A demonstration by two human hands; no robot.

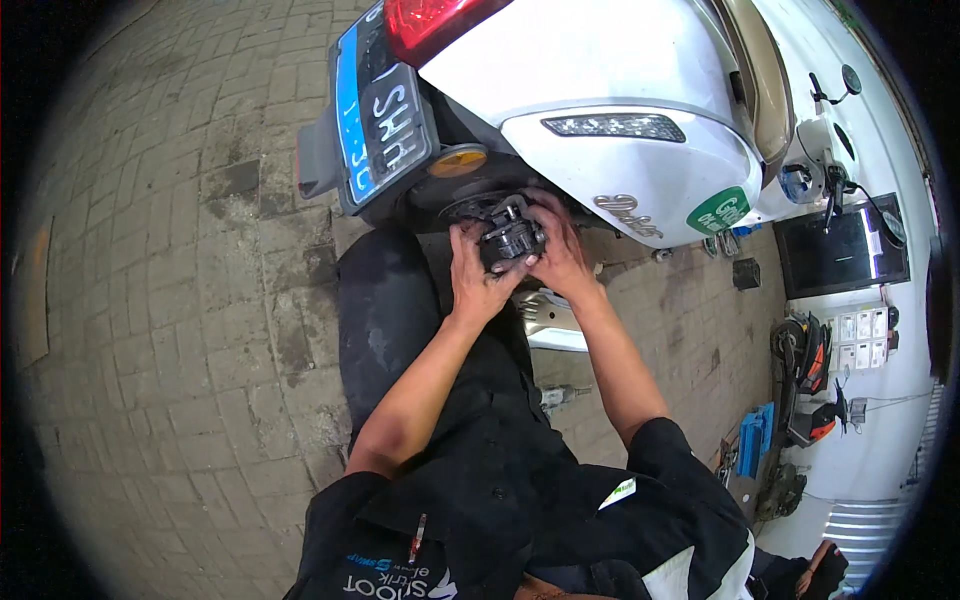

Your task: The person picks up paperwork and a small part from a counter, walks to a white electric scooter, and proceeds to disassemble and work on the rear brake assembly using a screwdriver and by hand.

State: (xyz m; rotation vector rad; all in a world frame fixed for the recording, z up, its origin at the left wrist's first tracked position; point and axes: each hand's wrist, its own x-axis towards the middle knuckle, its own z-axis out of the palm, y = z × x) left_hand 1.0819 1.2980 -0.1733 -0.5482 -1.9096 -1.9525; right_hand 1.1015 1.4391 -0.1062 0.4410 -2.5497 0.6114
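Both hands are wrapped round a dark, greasy metal part [514,238] that looks like a brake caliper, close to the rear wheel of a white scooter [610,60]. My left hand [477,275] grips its near left side, fingers curled up along it. From the other side my right hand [562,250] holds it, with the thumb low near the left fingertips. Black grime covers the fingers. Behind the part, the wheel [468,207] is mostly hidden by my hands and the bodywork.
The scooter's number plate [385,125], orange reflector [457,161] and red tail light [435,22] are just ahead. A grey power tool [562,396] lies on the paved floor [200,330] by my leg. To the right are a dark block [746,273], blue crates [755,440] and another scooter [800,370].
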